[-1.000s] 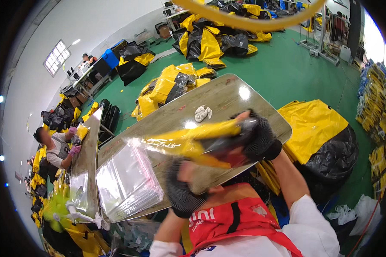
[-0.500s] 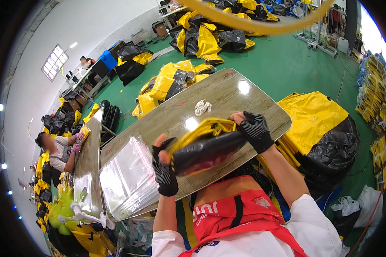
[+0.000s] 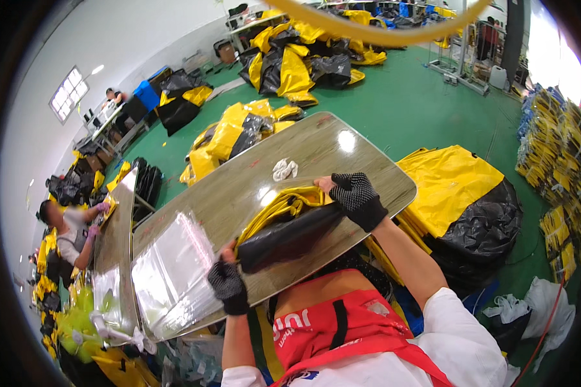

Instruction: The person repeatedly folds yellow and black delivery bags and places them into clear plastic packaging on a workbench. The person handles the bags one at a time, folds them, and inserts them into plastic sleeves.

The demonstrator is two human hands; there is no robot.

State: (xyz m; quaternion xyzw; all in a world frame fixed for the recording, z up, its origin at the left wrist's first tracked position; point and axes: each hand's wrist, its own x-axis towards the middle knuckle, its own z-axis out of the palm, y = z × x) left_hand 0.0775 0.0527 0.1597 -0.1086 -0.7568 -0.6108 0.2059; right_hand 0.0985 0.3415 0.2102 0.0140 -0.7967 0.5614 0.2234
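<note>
The left hand (image 3: 228,285) and right hand (image 3: 357,201) gripped opposite ends of a yellow-and-black bundle (image 3: 286,242) over the table (image 3: 321,147).

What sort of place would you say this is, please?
Probably a packing workshop: clear bags lie stacked on a table, yellow-and-black heaps lie on the floor, and a co-worker is at another table.

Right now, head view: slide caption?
Left hand and right hand hold a folded black and yellow bundle at a table.
</note>
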